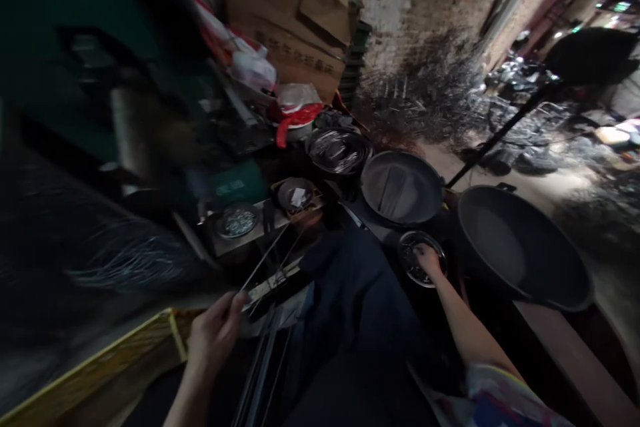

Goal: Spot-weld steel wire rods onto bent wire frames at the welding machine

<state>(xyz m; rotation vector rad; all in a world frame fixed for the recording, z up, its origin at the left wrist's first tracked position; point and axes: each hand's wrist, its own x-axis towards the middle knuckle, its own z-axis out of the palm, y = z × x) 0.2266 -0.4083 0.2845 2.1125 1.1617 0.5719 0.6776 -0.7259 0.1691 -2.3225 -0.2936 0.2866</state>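
Observation:
In the head view, my left hand [217,327] is closed around one end of a thin metal rod [263,259], which slants up and away to the right. My right hand [428,260] reaches into a round metal bowl [406,265] of small dark pieces. Its fingertips are down among those pieces, and blur hides whether they pinch any. Beyond the bowl stands a wide dark pan [420,187] with a flat strip-like shape inside. Several long thin rods [263,363] lie beside my legs, below my left hand.
A larger dark pan [530,247] stands at the right. A dish of small shiny pieces [237,221] and a small round container [295,195] sit on a ledge at left. A yellow crate [95,363] is at lower left. Cardboard boxes [280,27] lean at the back.

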